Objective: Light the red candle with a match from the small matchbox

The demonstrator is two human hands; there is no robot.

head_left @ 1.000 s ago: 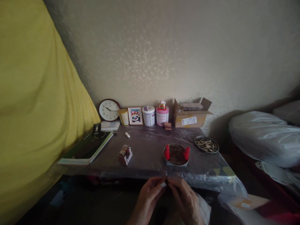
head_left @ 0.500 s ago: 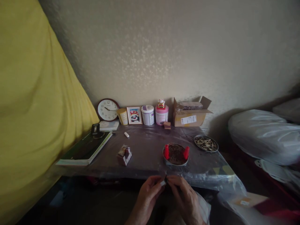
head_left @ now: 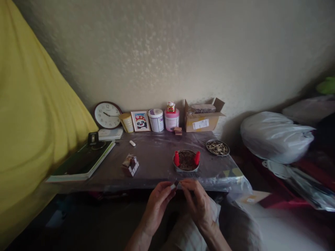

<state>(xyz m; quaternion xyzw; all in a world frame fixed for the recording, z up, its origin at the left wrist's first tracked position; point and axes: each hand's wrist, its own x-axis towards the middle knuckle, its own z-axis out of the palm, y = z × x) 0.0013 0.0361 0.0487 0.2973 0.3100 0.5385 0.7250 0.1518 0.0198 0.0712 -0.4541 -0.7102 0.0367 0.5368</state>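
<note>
A small stubby piece (head_left: 174, 184), pale at one end and dark at the other, is pinched between the fingertips of both hands, just in front of the near edge of the plastic-covered dark table (head_left: 157, 167). Its long axis runs roughly from 8 o'clock to 2 o'clock, with the pale end towards 8 and the dark end towards 2. It is too small to tell what it is made of.

The left hand (head_left: 157, 204) is curled nearly closed, thumb and forefinger nipping the pale end. The right hand (head_left: 197, 202) is curled likewise, its fingertips meeting on the dark end.

On the table at 12 o'clock from the hands stands a round metal dish (head_left: 186, 170) of dark material with two red cylinders. Further back at 1 o'clock is a shallow round dish of pale sticks (head_left: 217, 155). At 10 o'clock is a small chequered box (head_left: 130, 165).
</note>
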